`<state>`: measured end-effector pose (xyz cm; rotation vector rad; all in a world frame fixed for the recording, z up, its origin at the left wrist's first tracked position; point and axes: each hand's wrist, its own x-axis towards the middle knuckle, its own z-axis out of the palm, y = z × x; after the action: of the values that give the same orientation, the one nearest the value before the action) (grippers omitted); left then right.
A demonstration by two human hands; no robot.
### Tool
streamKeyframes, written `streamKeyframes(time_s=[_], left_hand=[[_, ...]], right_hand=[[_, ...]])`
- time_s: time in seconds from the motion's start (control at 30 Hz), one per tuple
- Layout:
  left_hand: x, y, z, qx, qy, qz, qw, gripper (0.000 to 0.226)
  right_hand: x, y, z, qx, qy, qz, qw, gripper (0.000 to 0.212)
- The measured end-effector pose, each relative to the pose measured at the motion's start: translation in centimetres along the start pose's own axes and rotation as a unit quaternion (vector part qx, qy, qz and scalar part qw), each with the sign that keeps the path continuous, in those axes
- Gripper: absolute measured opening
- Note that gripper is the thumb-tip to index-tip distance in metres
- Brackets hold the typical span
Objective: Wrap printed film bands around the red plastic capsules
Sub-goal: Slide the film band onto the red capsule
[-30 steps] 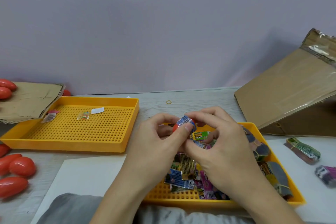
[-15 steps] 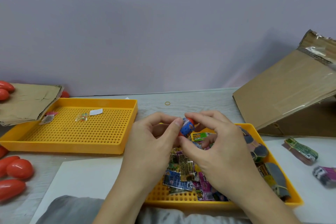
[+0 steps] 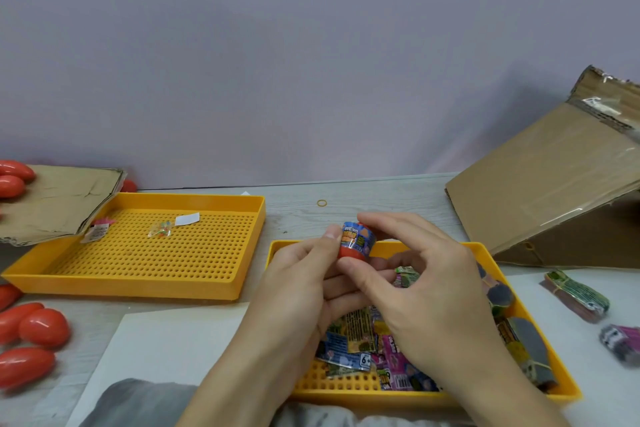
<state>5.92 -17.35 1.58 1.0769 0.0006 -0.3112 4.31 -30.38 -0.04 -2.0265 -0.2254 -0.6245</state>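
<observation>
Now that the band (image 3: 358,240) has slid from the tip to girdle the capsule (image 3: 352,251), both hands, left (image 3: 304,288) and right (image 3: 426,295), pinch it; this wrap looks nearly seated

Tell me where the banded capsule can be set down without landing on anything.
Most of the left yellow tray floor is bare, apart from small scraps near its far left corner. The white sheet in front of it is bare too. The right yellow tray is crowded with printed film bands; loose red capsules fill the left edge.
</observation>
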Motion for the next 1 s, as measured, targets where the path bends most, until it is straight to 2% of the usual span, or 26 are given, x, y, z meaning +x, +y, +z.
streamKeyframes(time_s=[0.27,0.4,0.47,0.53,0.67,0.73,0.8,0.87,0.93,1.0], left_hand=[[0.5,-0.5,-0.3,0.022,0.006,-0.014,1.000,0.038],[0.4,-0.2,-0.6,0.005,0.026,0.004,1.000,0.033],[0.4,-0.2,-0.5,-0.027,0.054,0.020,0.998,0.037],[0.4,-0.2,-0.4,-0.032,0.086,0.037,0.995,0.038],[0.2,-0.2,-0.6,0.044,0.134,0.069,0.988,0.048],[0.1,-0.1,-0.4,0.088,0.128,0.062,0.986,0.053],[0.1,-0.1,0.0,0.125,0.109,0.050,0.985,0.049],[0.2,0.0,0.4,0.155,0.100,0.046,0.982,0.039],[0.3,0.3,0.4,0.171,0.113,0.059,0.977,0.030],[0.2,0.8,0.1,0.171,0.120,0.068,0.976,0.024]], right_hand=[[0.0,0.3,0.2,0.012,0.003,0.018,1.000,0.042],[0.0,0.6,0.4,0.084,-0.021,0.043,0.995,0.044],[-0.1,0.6,0.5,0.043,-0.001,0.040,0.998,0.040],[-0.3,0.1,0.7,-0.050,0.013,0.010,0.999,0.032],[-0.5,-0.9,1.9,-0.153,-0.048,-0.032,0.987,0.036],[-0.4,-0.9,2.1,-0.176,-0.038,-0.020,0.983,0.030],[-0.2,-0.8,1.7,-0.154,-0.021,0.051,0.987,0.022],[0.2,-0.7,1.0,-0.053,0.014,0.169,0.984,0.018],[1.2,-0.6,-0.2,0.088,0.034,0.300,0.949,0.030],[3.2,-0.8,-2.5,0.194,0.047,0.366,0.909,0.034]])
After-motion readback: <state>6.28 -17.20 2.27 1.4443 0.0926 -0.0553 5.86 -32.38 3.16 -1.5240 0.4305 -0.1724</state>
